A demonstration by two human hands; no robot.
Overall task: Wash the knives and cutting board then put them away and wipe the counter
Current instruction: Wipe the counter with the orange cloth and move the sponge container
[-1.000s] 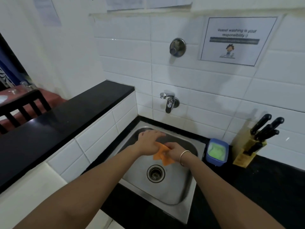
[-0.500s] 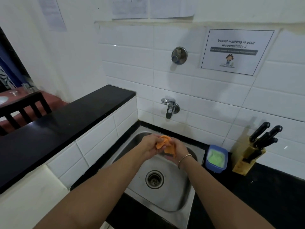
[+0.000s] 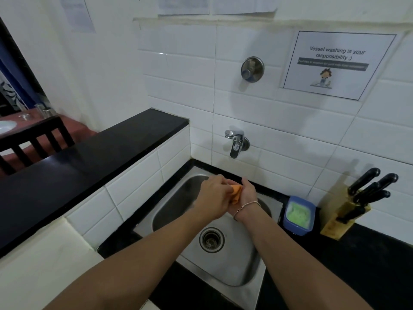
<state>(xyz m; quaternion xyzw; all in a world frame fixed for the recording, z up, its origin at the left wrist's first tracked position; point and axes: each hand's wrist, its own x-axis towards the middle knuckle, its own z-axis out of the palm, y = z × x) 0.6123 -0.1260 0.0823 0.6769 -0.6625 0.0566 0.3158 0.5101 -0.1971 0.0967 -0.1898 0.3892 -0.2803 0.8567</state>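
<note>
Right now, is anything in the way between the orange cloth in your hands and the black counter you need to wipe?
Nothing visible is. Both the left hand and right hand hold the orange cloth over the sink. The black counter lies just right of the sink; the blue soap tub and knife block stand along its back edge.

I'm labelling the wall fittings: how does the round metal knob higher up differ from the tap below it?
The round knob is a flat disc set high on the tiles; the tap sits lower, just above the sink. The tap has a spout pointing downward; the round knob has none. Both are shiny metal, wall-mounted.
</note>
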